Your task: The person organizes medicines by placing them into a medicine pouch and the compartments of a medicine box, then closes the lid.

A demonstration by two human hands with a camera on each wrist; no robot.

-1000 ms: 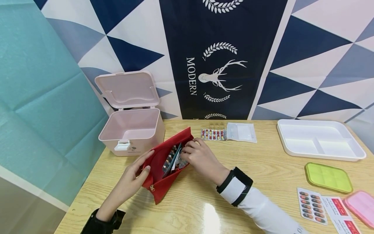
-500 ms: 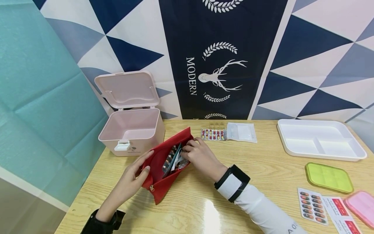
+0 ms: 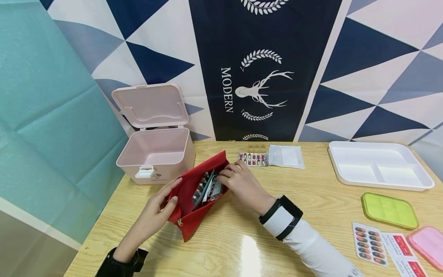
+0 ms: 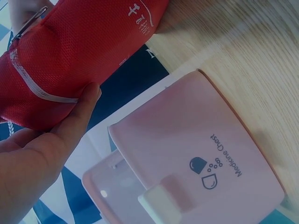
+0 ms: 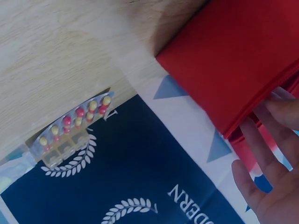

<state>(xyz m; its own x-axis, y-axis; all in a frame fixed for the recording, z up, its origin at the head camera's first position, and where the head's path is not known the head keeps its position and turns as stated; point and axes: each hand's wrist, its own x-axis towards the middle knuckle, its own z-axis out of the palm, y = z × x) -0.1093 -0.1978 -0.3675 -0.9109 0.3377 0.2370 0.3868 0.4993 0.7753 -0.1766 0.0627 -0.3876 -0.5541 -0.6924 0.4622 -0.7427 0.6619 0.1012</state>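
Observation:
A red zip pouch [image 3: 200,227] lies tilted on the table with its mouth spread. My left hand [image 3: 155,209] grips its left end, thumb on the near side and fingers on the far side; the left wrist view shows that thumb [image 4: 88,100] against the red fabric. Inside the pouch are a capsule blister pack [image 3: 200,188], a teal-edged flat piece [image 3: 209,187] and crinkled clear-and-silver packaging [image 3: 217,190]. My right hand [image 3: 243,184] reaches into the pouch's right end. Its fingertips are hidden there, and I cannot tell whether they pinch anything.
Behind stands an open pink medicine box [image 3: 160,169]. A red-and-yellow capsule blister [image 3: 253,159] and white packet [image 3: 286,157] lie at the back. To the right are a white divided tray [image 3: 380,184], green pill case [image 3: 389,209], pink case [image 3: 429,244], capsule blister [image 3: 369,244] and red-white packs [image 3: 403,254].
My right hand has shifted slightly right within the pouch's mouth, and more of the clear packaging shows beside its fingers. My left hand and the pouch stay put.

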